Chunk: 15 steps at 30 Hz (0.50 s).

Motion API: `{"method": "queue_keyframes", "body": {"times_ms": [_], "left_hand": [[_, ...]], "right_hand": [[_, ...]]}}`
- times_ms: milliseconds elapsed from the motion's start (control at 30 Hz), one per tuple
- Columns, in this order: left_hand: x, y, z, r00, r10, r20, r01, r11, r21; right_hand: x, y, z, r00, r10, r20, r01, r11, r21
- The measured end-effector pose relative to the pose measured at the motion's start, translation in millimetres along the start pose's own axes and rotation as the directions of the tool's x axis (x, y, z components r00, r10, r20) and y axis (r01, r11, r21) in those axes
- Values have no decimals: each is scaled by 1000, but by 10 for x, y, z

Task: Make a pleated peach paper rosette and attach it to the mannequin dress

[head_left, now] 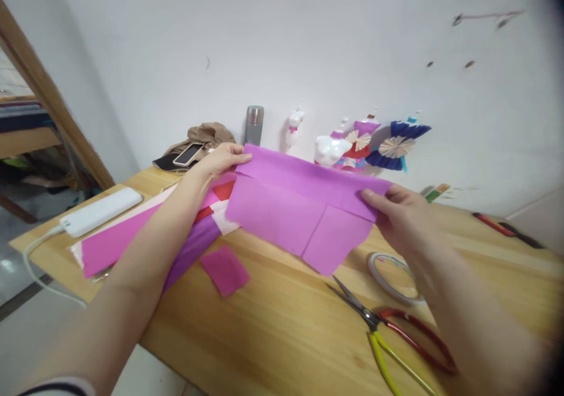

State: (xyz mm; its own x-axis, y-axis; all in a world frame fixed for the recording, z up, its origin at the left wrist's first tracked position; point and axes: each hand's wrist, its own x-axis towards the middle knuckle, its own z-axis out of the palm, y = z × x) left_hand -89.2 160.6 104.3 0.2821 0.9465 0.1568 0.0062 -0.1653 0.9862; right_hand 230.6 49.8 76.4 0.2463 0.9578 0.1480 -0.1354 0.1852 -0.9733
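Note:
A purple sheet of crepe paper [291,208] is held up over the wooden table [286,325], its top edge folded over. My left hand [220,160] pinches its upper left corner. My right hand [396,211] pinches the folded right edge. Under the sheet, to the left, lie long strips of pink, purple, red and pale paper [127,237]. A small pink paper square [225,269] rests flat on the table just below the sheet.
Scissors [388,331] with red and yellow handles and a roll of clear tape [392,275] lie at right. A white power bank [101,211] with a cable sits at left. Along the wall stand a grey bottle [254,124], white figurines, paper fans [396,146], and a phone [188,154] on cloth.

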Motion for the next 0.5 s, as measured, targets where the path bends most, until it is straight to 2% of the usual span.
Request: {"method": "queue_keyframes", "body": {"times_ms": [167,367,500], "left_hand": [[-75,158,103,998,31,-45,-33,999,-40],[-144,306,163,986,163,-43,-167,980,-107],[-161,356,149,978,208,-25,-209,970,-120]], "right_hand": [[3,-32,4,998,-66,25,65,998,19],[-14,-88,22,945,-293,-143,285,956,-72],[-58,-150,72,943,-276,-183,277,961,-22]]}}
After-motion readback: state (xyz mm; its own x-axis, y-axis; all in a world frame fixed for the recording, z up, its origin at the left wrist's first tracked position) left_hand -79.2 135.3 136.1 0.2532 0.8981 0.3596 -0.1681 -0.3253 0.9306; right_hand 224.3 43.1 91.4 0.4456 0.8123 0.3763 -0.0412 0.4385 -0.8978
